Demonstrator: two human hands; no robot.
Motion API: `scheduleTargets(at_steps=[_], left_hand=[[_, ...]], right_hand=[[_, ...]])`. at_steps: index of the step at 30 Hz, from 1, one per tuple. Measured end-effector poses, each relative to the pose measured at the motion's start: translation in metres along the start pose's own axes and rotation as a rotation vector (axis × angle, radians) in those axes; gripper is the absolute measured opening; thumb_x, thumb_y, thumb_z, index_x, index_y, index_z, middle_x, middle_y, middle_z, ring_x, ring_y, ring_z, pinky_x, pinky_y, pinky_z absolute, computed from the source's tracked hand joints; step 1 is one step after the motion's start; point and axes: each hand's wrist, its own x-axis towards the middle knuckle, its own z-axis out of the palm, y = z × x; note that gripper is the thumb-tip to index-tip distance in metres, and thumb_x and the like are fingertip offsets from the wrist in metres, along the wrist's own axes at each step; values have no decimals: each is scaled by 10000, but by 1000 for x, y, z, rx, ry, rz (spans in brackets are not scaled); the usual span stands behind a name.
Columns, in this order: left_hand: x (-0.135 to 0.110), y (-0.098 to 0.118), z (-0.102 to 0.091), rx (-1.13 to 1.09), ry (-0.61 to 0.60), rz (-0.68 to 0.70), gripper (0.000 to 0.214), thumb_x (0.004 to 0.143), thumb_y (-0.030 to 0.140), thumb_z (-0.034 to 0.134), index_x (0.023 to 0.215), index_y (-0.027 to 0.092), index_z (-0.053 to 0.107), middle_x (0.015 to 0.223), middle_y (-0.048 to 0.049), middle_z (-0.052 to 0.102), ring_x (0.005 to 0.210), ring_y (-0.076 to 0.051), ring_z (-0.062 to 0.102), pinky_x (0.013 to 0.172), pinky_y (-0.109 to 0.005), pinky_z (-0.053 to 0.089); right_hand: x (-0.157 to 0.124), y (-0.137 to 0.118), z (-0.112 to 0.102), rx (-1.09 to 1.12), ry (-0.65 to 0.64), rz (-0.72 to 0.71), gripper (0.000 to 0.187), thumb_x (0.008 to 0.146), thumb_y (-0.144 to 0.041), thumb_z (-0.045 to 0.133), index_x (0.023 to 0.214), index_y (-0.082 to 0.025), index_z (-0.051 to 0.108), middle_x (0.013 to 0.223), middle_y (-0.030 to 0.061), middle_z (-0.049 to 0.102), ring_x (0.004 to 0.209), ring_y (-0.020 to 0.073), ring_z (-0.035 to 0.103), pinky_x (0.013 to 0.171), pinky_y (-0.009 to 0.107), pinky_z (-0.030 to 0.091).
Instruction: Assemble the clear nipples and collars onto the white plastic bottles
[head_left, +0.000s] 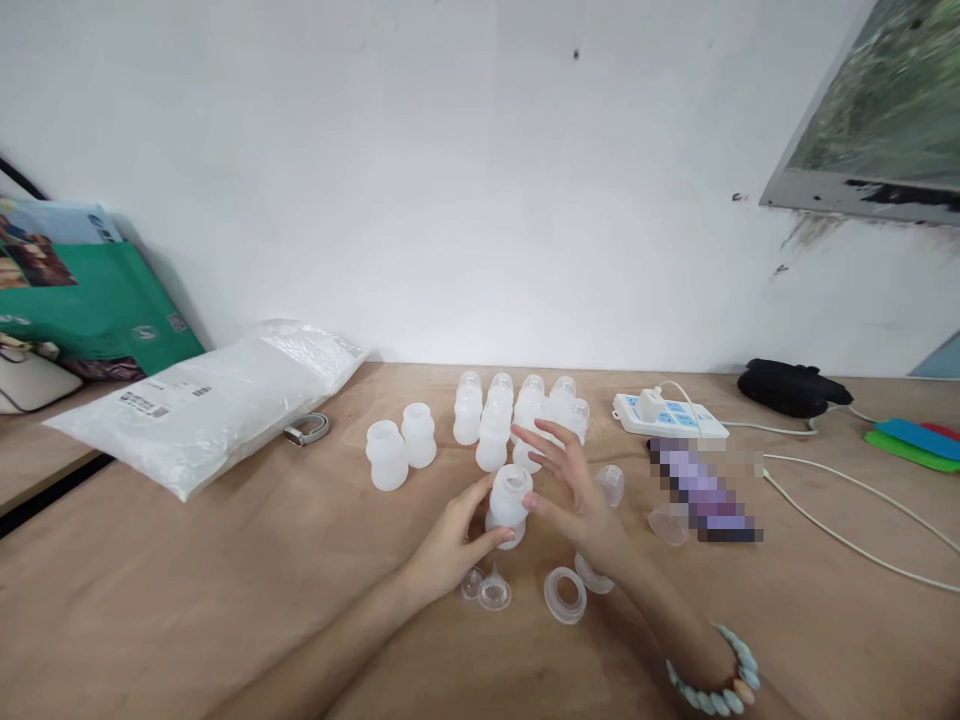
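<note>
A translucent white baby bottle, open at the top, stands upright in front of me. My left hand is closed around its left side, thumb across the front. My right hand is open on the other side, fingers spread, its thumb at the bottle's upper right edge. Close to my wrists lie two clear nipples and a clear collar ring. A second ring is partly hidden by my right arm. Clear dome caps lie to the right, one of them farther along.
Several capped bottles stand grouped behind my hands. Two uncapped bottles stand to their left. A white plastic parcel and a watch lie left; a power strip, phone, cable and black case lie right.
</note>
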Motion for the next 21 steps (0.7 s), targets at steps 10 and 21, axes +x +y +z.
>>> scheduleTargets(at_steps=[10,21], left_hand=[[0,-6,-3,67,-7,27,575,860,274,680,1396,190,490,1379,-114,593,1244,-310,543,1039,-420,419],[-1,-3,-4,51,-3,16,536,860,286,671,1364,190,515,1345,-110,615,1181,-301,577,1018,-416,437]], right_hand=[[4,-2,-6,-23,408,137,262,887,-460,583,1023,-239,546,837,40,744,713,193,671,703,350,530],[7,3,-14,13,480,205,246,880,-466,558,842,-225,593,534,-22,595,641,208,662,623,333,515]])
